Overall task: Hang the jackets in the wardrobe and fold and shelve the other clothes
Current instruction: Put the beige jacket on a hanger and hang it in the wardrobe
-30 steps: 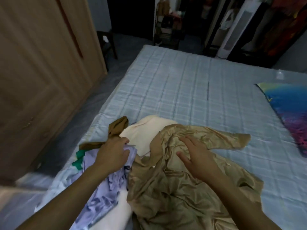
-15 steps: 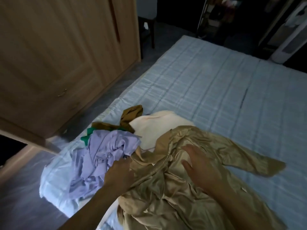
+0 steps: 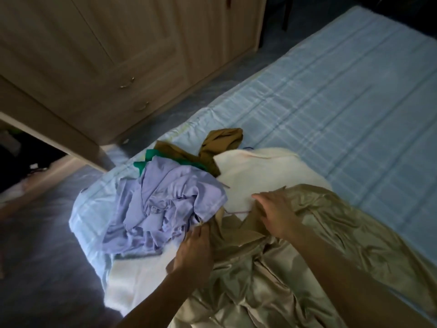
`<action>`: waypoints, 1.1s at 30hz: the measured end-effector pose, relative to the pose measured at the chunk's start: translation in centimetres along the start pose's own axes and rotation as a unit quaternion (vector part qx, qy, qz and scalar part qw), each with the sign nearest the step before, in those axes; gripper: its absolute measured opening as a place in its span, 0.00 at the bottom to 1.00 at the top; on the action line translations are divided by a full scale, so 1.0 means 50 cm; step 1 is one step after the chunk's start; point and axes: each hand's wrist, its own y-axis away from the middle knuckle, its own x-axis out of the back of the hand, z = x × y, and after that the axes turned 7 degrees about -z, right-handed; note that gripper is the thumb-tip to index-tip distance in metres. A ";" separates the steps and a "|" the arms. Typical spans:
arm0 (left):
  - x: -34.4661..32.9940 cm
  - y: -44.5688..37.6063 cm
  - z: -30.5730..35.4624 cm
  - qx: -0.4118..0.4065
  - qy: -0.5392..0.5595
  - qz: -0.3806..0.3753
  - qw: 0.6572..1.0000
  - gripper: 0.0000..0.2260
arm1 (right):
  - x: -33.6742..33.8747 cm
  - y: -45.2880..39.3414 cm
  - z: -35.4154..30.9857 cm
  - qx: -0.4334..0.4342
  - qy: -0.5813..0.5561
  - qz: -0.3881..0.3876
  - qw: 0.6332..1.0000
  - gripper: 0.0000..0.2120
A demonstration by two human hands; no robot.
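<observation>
A: At the near corner of the bed (image 3: 343, 95), where is the gold satin garment (image 3: 307, 268)?

B: Spread under your arms. Your left hand (image 3: 194, 252) pinches its edge beside the crumpled lavender garment (image 3: 165, 204); your right hand (image 3: 276, 214) lies on it, fingers loose.

A: Beyond?

B: A cream garment (image 3: 260, 174), then brown cloth (image 3: 220, 143); the wardrobe (image 3: 106, 55) stands left.
</observation>
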 end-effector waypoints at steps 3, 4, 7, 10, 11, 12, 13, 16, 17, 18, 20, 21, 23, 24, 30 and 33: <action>-0.009 -0.017 -0.004 0.033 0.033 0.031 0.998 0.25 | -0.046 -0.008 0.019 -0.030 -0.028 0.018 0.999 0.23; -0.010 -0.021 -0.005 0.048 0.040 0.033 0.997 0.25 | -0.060 -0.008 0.025 -0.039 -0.036 0.032 0.998 0.22; -0.013 -0.028 -0.002 0.074 0.050 0.019 0.996 0.24 | -0.092 -0.009 0.037 -0.037 -0.041 0.062 0.997 0.22; -0.021 -0.035 0.007 0.079 0.096 0.037 0.992 0.20 | -0.095 -0.012 0.034 -0.037 -0.015 0.077 0.996 0.18; -0.023 -0.036 0.010 0.083 0.112 0.045 0.989 0.19 | -0.094 -0.013 0.031 -0.043 -0.004 0.074 0.996 0.16; -0.026 -0.036 0.013 0.086 0.126 0.054 0.987 0.19 | -0.093 -0.013 0.027 -0.051 0.005 0.062 0.997 0.14; -0.029 -0.036 0.017 0.090 0.136 0.061 0.985 0.18 | -0.094 -0.013 0.025 -0.058 0.011 0.051 0.997 0.13; -0.037 -0.029 0.033 0.081 0.167 0.073 0.980 0.17 | -0.098 -0.008 0.026 -0.074 0.008 0.024 0.997 0.11; -0.040 -0.027 0.037 0.071 0.170 0.072 0.980 0.15 | -0.100 -0.005 0.030 -0.072 -0.002 0.023 0.997 0.11; -0.043 -0.024 0.041 0.057 0.167 0.071 0.982 0.13 | -0.099 0.002 0.033 -0.069 -0.013 0.027 0.997 0.11; -0.045 -0.016 0.045 0.028 0.166 0.074 0.983 0.13 | -0.088 0.022 0.043 -0.067 -0.036 0.045 0.996 0.09; -0.044 -0.011 0.046 0.013 0.169 0.076 0.983 0.15 | -0.078 0.037 0.046 -0.064 -0.044 0.059 0.995 0.07; -0.033 0.002 0.048 -0.017 0.163 0.081 0.983 0.19 | -0.057 0.071 0.049 -0.055 -0.061 0.086 0.993 0.05; -0.025 0.010 0.048 -0.034 0.155 0.090 0.983 0.20 | -0.048 0.091 0.050 -0.049 -0.080 0.098 0.991 0.05; 0.043 0.066 0.053 -0.138 0.140 0.159 0.968 0.23 | 0.010 0.228 0.047 -0.037 -0.144 0.210 0.966 0.09; 0.093 0.110 0.065 -0.197 0.131 0.201 0.951 0.17 | 0.076 0.309 0.013 -0.004 -0.156 0.245 0.957 0.06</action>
